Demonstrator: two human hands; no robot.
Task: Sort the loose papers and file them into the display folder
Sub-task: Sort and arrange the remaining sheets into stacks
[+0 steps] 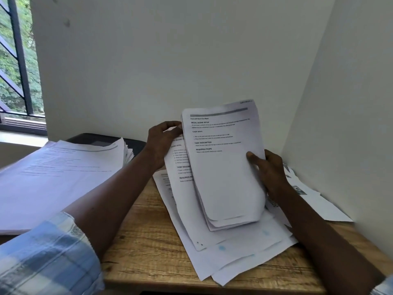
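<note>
left hand (163,137): gripping the upper left edge of the held sheaf (225,173), fingers curled over the sheet edges.
right hand (271,170): gripping the sheaf's right edge, thumb on the front page, fingers behind it.
held sheaf: between the two hands, near upright and leaning back. The bottom edge curls onto the loose papers (238,245). Front page is printed with bold headings. A second sheet fans out behind it toward the left hand.
loose papers: below both hands, flat and overlapping on the table (148,241), some hanging over its near edge.
big stack (53,179): left of the left forearm, apart from the sheaf, printed side up.
dark object (93,139): just left of the left hand, partly under the big stack's far end. Cannot tell what it is.
picture sheets (308,193): right of the right hand, behind the wrist, against the wall (350,124).
sleeve (42,252): blue-white plaid, pushed up the left forearm.
</note>
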